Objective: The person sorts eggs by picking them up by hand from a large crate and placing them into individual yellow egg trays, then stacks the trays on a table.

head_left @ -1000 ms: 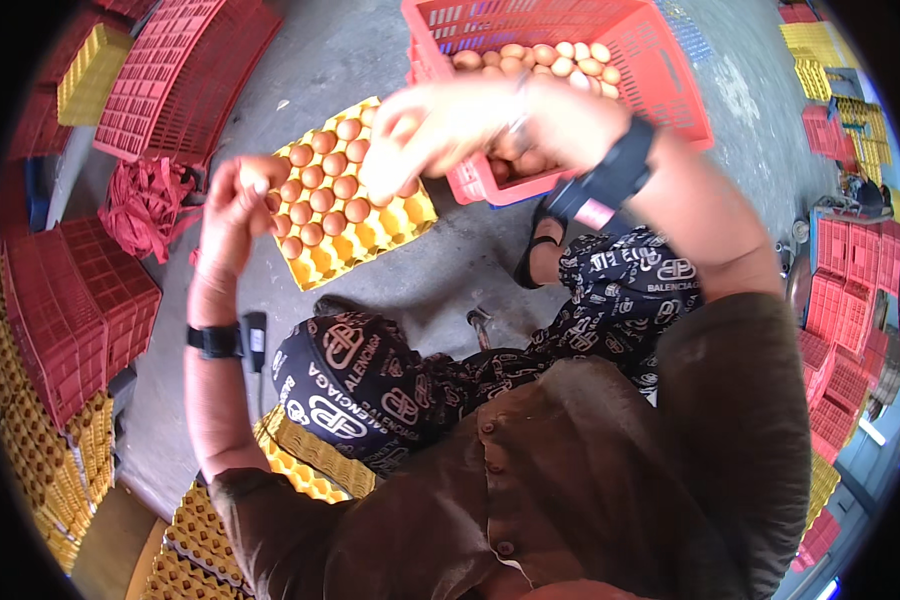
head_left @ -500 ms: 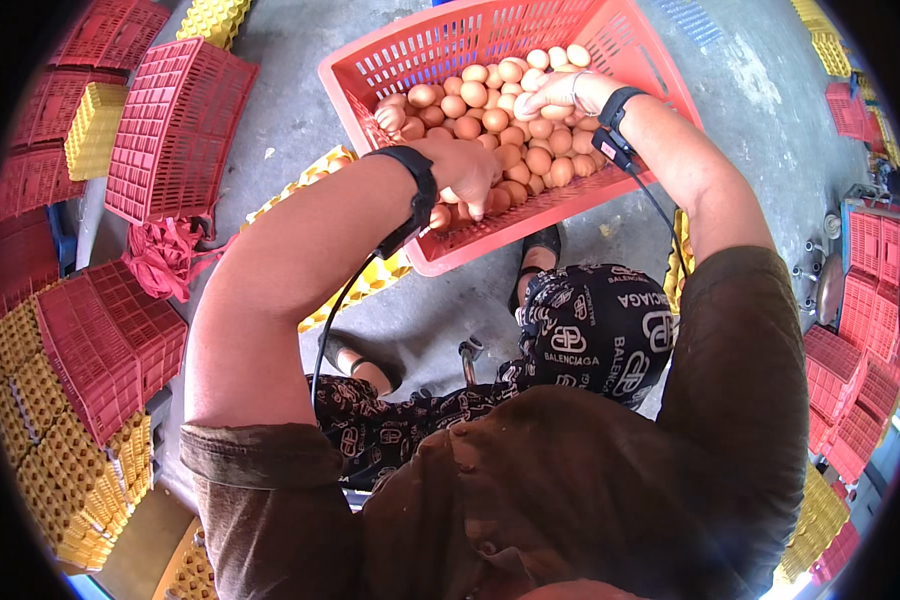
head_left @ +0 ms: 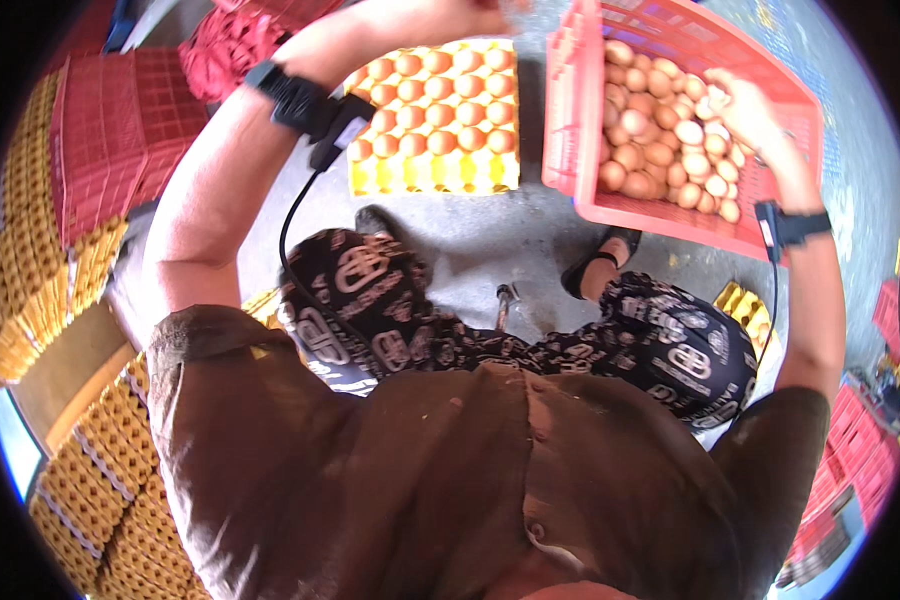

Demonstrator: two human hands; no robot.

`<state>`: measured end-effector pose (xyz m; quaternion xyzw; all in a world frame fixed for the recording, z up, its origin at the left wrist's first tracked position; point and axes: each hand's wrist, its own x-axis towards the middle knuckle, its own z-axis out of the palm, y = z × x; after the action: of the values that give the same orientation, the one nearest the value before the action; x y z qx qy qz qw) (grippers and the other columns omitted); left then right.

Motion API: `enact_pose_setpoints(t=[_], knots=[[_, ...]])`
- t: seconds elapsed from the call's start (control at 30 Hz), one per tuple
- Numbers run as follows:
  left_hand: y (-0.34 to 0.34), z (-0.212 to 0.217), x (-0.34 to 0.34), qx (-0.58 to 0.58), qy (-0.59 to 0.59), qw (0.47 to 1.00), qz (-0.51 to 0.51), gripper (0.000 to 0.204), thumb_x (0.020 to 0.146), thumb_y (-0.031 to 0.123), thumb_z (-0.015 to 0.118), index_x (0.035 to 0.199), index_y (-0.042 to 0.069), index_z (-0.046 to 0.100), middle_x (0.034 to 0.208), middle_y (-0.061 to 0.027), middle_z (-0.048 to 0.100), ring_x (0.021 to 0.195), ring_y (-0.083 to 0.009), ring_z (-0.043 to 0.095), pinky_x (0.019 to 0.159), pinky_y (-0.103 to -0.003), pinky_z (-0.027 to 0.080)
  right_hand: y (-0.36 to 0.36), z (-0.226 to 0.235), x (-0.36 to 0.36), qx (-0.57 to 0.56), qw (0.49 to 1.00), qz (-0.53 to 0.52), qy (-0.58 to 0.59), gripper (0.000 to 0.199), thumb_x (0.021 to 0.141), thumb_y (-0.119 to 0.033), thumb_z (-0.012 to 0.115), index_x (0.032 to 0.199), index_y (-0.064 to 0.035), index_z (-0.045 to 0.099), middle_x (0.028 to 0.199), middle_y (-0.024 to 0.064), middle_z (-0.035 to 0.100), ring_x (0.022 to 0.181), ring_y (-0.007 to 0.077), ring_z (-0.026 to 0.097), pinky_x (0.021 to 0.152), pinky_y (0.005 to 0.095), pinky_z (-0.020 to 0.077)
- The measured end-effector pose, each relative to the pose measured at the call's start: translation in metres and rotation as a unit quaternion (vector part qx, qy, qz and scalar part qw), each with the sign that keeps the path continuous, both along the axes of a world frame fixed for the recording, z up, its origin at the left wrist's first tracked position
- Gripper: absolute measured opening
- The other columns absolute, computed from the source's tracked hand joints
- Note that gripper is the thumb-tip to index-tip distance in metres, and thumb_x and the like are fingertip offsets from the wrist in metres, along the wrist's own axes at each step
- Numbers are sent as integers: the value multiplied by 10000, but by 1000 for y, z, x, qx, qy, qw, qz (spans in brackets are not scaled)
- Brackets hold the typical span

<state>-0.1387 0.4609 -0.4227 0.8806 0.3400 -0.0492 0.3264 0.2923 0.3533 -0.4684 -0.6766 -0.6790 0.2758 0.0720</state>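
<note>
At the top edge, my left hand (head_left: pixel 485 18) is above the far side of a yellow egg tray (head_left: pixel 435 180); it is blurred and partly cut off, so its fingers cannot be read. Rows of brown eggs (head_left: pixel 440 90) sit in this tray, and bare yellow shows along its near edge. To the right stands a red slatted plastic crate (head_left: pixel 660 220) with a heap of loose brown and paler eggs (head_left: pixel 660 150). My right hand (head_left: pixel 748 112) reaches into it, fingers curled round a pale egg (head_left: pixel 714 101) at the heap's right side; glare washes out the fingertips.
Red crates (head_left: pixel 120 140) and stacked yellow egg trays (head_left: pixel 90 490) line the left side. More red crates (head_left: pixel 860 450) stand at the lower right. A small yellow tray (head_left: pixel 745 305) lies by my right knee. Black cables run from both wrist straps.
My view has turned left, bringing the egg tray into full sight. My left hand has left the crate and moved over to the tray's far side. My right hand stays among the crate's eggs.
</note>
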Motion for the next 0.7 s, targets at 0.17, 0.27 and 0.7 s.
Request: enact_pose_setpoints(t=[0.17, 0.27, 0.7], knots=[[-73, -96, -159, -30, 115, 992, 42, 455, 748, 177, 754, 1183, 132, 628, 1020, -123, 669, 952, -271, 651, 840, -401, 519, -28, 105, -222, -84, 956, 104, 260, 284, 869, -159, 610, 1118, -22, 628, 988, 126, 663, 903, 216, 652, 789, 325, 532], [-113, -162, -195, 59, 136, 989, -4, 477, 715, 139, 744, 1162, 101, 582, 1164, -95, 573, 1102, -351, 531, 945, -414, 477, -53, 70, -310, 17, 956, 293, -28, 262, 879, -195, 580, 1093, -61, 648, 1001, 146, 630, 901, 267, 638, 804, 346, 528], [-122, -200, -193, 94, -96, 977, 163, 372, 786, 131, 621, 1152, 79, 578, 1108, -169, 554, 1047, -386, 557, 903, -417, 493, -60, -142, -314, 15, 975, 98, -197, 364, 849, -167, 550, 1199, -73, 515, 1244, 131, 521, 1040, 341, 578, 868, 463, 492]])
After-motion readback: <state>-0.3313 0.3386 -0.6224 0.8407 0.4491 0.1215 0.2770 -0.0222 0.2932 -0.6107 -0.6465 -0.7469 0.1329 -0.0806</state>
